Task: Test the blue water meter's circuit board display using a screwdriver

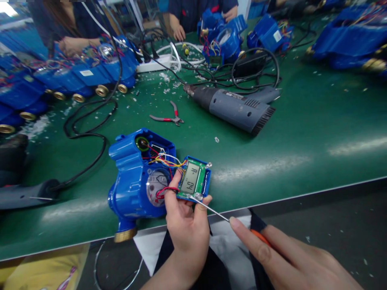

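Holding the display module [190, 177] in the left hand [187, 225], fingers clamped on its opposite edges, over the near part of the green table [302, 153]. Right beside the blue meter body [130, 177], tied to it by coloured wires [169, 161]. Showing sideways characters on its LCD. Gripping the screwdriver [216, 212] in the right hand [284, 257], fingers closed round the orange handle, index finger stretched toward the shaft. Aimed with the tip at the module's near edge; can't tell if touching. Lying farther back: red-handled cutters [175, 119], open, and a grey heat gun [237, 106]. Lined up at far left: more blue meters [87, 76], near a white power strip [155, 64]. Across the table, in view: co-workers' hands [177, 31].
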Tool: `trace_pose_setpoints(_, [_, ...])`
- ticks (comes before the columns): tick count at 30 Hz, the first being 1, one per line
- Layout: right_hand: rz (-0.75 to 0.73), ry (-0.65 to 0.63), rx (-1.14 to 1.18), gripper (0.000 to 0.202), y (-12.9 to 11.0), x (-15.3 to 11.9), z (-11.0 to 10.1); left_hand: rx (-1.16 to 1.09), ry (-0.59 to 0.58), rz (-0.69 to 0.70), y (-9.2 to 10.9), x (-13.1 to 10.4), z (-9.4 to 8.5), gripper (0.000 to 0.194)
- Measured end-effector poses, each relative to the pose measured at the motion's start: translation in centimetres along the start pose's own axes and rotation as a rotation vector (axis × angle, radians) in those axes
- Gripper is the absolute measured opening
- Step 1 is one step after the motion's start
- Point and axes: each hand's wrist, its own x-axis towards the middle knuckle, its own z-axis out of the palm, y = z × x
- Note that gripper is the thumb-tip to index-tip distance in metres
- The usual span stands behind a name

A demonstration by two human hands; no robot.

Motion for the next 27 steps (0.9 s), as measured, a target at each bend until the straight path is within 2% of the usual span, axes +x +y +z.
trace_pose_setpoints(7, [0.033,0.048,0.109,0.043,-0.3,0.5,0.8,-0.007,0.015,-0.011,0.3,0.1,0.1,0.059])
trace_pose_setpoints(27, [0.060,0.155,0.146,0.041,0.0,0.7,1.9,0.074,0.019,-0.020,0.4,0.2,0.4,0.052])
